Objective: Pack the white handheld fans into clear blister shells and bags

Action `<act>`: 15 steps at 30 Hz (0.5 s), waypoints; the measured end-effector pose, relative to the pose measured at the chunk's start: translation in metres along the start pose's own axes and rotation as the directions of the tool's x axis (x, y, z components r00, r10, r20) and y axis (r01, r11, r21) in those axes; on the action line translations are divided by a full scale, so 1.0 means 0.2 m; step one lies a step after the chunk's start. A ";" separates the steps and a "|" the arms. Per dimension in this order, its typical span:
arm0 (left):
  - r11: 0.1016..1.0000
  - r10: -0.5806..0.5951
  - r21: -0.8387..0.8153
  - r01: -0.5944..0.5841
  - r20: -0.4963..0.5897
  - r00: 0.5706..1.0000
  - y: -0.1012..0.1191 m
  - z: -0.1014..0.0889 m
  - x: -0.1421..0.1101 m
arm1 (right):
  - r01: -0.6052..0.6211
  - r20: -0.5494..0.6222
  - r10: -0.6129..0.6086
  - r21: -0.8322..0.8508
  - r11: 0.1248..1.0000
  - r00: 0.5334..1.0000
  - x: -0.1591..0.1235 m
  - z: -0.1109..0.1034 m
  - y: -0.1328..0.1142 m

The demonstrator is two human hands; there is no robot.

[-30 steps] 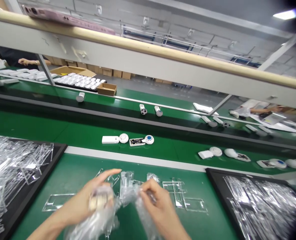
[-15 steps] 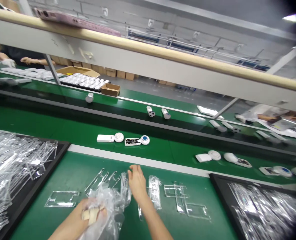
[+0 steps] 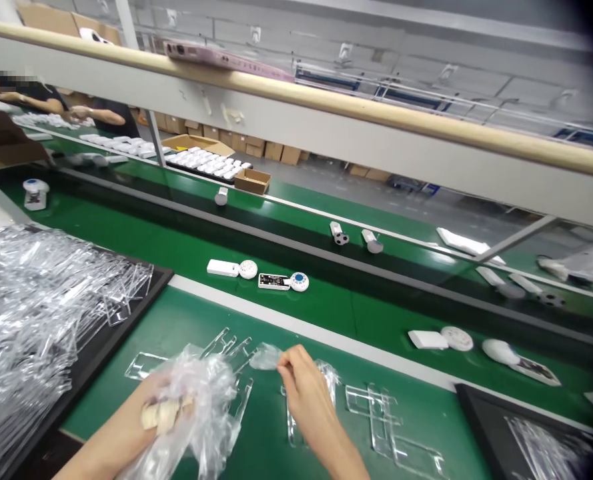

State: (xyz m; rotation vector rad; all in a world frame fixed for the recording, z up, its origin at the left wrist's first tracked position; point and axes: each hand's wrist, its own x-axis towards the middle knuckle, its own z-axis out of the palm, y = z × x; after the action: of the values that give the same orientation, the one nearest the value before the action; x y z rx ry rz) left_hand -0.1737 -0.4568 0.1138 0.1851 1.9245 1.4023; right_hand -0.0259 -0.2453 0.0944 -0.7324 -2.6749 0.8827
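Note:
My left hand (image 3: 139, 417) grips a crumpled clear plastic bag (image 3: 203, 407) at the lower middle, with a beige item (image 3: 162, 415) pressed in its folds. My right hand (image 3: 303, 393) pinches a small tuft of clear film (image 3: 265, 357) between thumb and fingertips. Beneath and around both hands, several clear acrylic pieces (image 3: 376, 413) lie flat on the green work mat (image 3: 429, 417). Part of the bag and some acrylic pieces are hidden behind my hands.
Black trays (image 3: 121, 340) heaped with clear acrylic pieces flank the mat, with a second tray (image 3: 481, 410) at right. White devices (image 3: 231, 268) rest on the green conveyor (image 3: 176, 247) beyond. A glass-topped rail (image 3: 326, 113) crosses above; a co-worker's arms (image 3: 96, 117) show at far left.
The whole view has swung, shifting the scene to the right. My right hand has come back from the far side of the mat and now pinches the film. My left hand still grips the bag.

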 end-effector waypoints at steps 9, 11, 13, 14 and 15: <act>0.993 0.091 0.043 -0.108 0.300 0.950 -0.03 -0.08 -0.09 | 0.210 -0.161 -0.196 0.075 0.975 0.967 -0.02 -0.17 -0.24; 0.993 0.103 0.027 -0.119 0.341 0.935 -0.02 -0.09 -0.12 | 0.248 -0.140 -0.235 0.079 0.966 0.962 0.00 -0.16 -0.26; 0.992 0.108 0.020 -0.121 0.332 0.937 -0.03 -0.10 -0.14 | 0.247 -0.122 -0.235 0.103 0.963 0.964 0.02 -0.14 -0.28; 0.993 0.106 0.015 -0.117 0.319 0.942 -0.05 -0.10 -0.14 | 0.246 -0.109 -0.233 0.118 0.962 0.966 0.02 -0.13 -0.28; 0.994 0.102 0.009 -0.110 0.308 0.946 -0.07 -0.10 -0.14 | 0.242 -0.096 -0.230 0.135 0.961 0.968 0.03 -0.12 -0.30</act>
State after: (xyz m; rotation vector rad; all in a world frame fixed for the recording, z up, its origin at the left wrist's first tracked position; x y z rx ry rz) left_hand -0.1629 -0.4920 0.1168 0.4974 1.6945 1.3287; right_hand -0.0447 -0.2719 0.1491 -0.3957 -2.5281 0.9512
